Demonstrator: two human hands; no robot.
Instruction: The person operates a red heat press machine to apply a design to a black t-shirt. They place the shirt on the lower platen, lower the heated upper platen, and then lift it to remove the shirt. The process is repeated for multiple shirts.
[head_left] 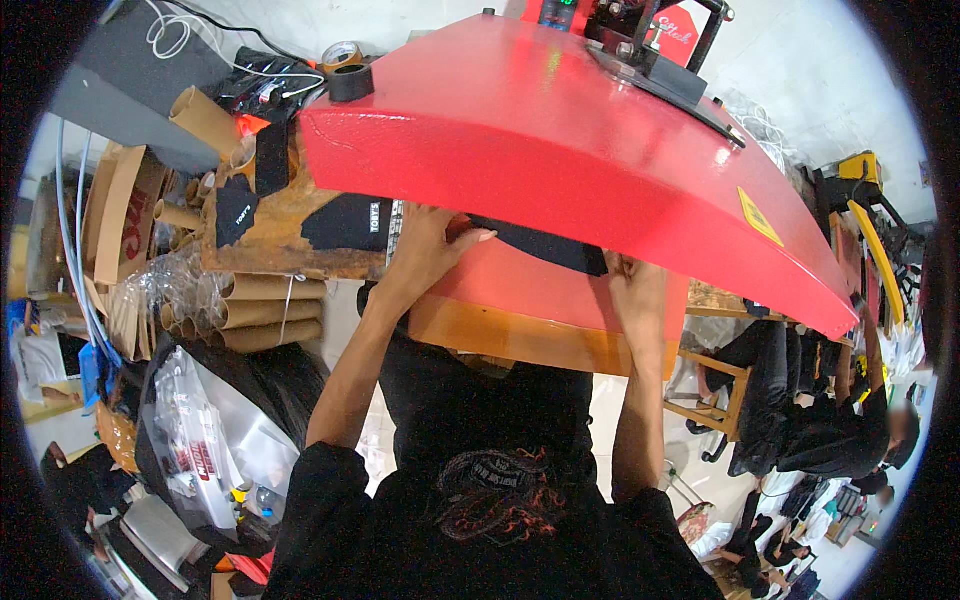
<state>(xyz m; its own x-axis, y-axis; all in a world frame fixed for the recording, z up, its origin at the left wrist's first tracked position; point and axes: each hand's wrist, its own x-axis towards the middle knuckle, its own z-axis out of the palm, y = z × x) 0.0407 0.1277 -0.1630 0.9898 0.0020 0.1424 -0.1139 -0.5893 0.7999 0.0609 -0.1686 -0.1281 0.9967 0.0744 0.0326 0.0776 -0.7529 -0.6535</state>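
Observation:
A piece of black cloth (545, 248) lies on the orange lower plate (540, 290) of a heat press, partly hidden under its raised red upper plate (560, 120). My left hand (437, 243) is at the cloth's left end, thumb stretched out and apart from the fingers, whose tips are partly hidden. At the right end, my right hand (637, 285) has its fingers closed on the cloth's edge. Left of the press, black cloth pieces with white print (345, 222) rest on a worn brown table (270, 258).
The red upper plate overhangs both hands. Tape rolls (342, 55) sit at the back left. Cardboard tubes (270, 310) and a plastic-filled black bag (205, 440) are at the left. A wooden stool (712, 400) and a person in black (830, 430) are at the right.

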